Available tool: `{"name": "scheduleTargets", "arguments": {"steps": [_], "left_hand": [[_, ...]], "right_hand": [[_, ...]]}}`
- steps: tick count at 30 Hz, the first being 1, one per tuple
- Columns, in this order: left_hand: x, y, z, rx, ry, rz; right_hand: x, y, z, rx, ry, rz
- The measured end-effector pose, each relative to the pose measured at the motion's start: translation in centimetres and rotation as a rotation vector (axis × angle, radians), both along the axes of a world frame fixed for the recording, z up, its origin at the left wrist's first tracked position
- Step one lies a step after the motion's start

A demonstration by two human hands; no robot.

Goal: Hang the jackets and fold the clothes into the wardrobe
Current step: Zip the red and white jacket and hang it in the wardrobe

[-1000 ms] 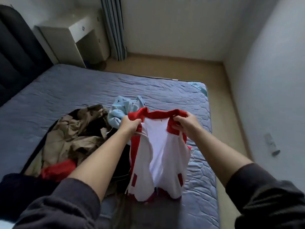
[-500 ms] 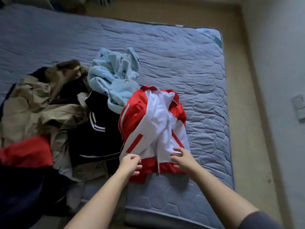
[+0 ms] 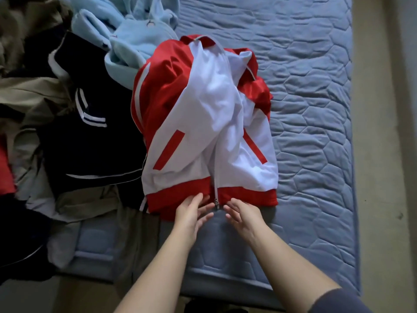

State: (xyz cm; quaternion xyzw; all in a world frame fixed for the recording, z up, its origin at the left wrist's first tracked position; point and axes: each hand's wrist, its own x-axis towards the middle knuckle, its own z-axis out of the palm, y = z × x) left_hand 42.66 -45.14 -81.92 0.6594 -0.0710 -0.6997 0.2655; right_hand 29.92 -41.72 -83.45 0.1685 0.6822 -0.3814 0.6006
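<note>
Quilted blue-grey bedding covers the bed [image 3: 316, 109], seen from the head camera looking almost straight down, with a strip of pale floor [image 3: 383, 154] beyond the bed on the jacket's right.

A red and white jacket [image 3: 203, 109] lies front-up on the bed near its right side, collar away from the viewer and red hem nearest. Its white front panels are bunched and crossed over each other at the chest, so the sleeves are hard to follow. The zipper [image 3: 216, 177] is visible only along the lower part, its pull hanging at the hem.

The left hand [image 3: 194, 213] sits just below the hem, left of the zipper pull, fingers straight and spread, the fingertips on the red band. The right hand [image 3: 242, 214] mirrors it right of the pull, fingers extended and slightly blurred; whether they press the cloth cannot be told. Neither grip is closed on anything; both are released. A dark sleeve [image 3: 343, 301] is cut off at the bottom right corner.

Left of the jacket, touching it, lies a dark garment with white stripes [image 3: 90, 143]. Above and left of the jacket, a light blue fleece garment [image 3: 135, 41] runs out of the top edge. Farther left, a beige garment [image 3: 33, 93] and a red cloth [image 3: 5, 168] are cropped by the frame.
</note>
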Motion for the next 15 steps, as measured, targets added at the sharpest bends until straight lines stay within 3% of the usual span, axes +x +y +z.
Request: {"name": "scheduleTargets", "arguments": {"steps": [5,10,15], "left_hand": [[-1.3,-1.1,-1.8,0.033,-0.021,0.166],[-1.5,-1.2,-2.3,-0.006,-0.08,0.177],[-0.3,-0.2,-1.8,-0.064,-0.029,0.183]], "right_hand": [[0.9,0.3,-1.2,0.036,0.004,0.033],[0.4,0.5,-1.3,-0.022,0.079,0.094],[-0.5,1.3,-0.2,-0.07,0.017,0.031]]}}
